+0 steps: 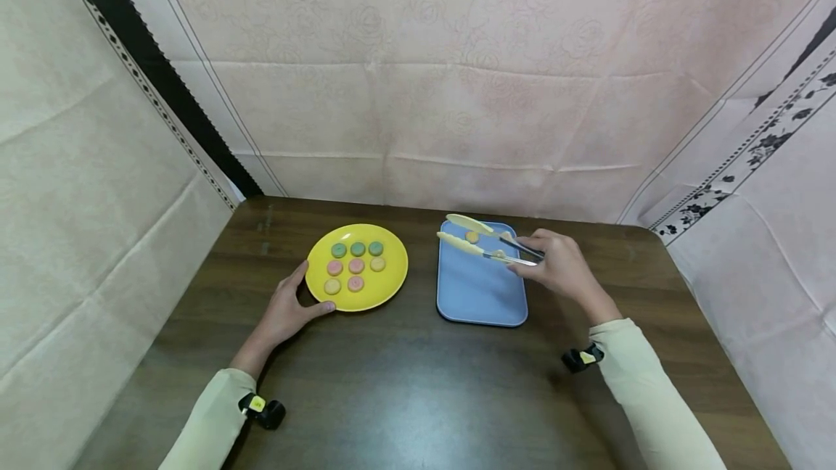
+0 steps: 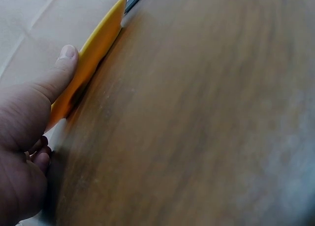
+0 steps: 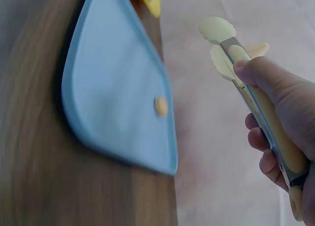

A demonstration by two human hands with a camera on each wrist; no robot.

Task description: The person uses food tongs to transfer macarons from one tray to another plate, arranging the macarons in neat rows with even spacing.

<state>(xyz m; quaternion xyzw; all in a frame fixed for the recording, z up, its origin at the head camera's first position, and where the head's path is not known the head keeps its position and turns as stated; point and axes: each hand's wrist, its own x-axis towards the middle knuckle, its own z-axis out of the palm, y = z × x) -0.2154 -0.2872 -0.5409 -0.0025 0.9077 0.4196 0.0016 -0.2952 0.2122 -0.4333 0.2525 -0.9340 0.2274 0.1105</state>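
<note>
At the left, my left hand [image 1: 292, 306] grips the near-left edge of a yellow plate [image 1: 387, 289], thumb along the rim. Green discs [image 1: 357, 249], pink discs [image 1: 355, 266] and pale yellow discs [image 1: 332, 287], like small macarons, lie in rows on it. My right hand [image 1: 555, 261] holds tongs with pale yellow tips [image 3: 217, 29] over a blue tray [image 1: 480, 296]. The tips stand apart with nothing between them in the right wrist view. One yellow disc [image 3: 161, 106] lies near the tray's far edge, below the tongs.
Plate and tray stand side by side on a dark wooden table [image 1: 405, 390], a gap between them. Pale patterned cloth [image 1: 424, 107] hangs behind the far edge and on both sides. Each wrist bears a small black camera [image 1: 263, 412].
</note>
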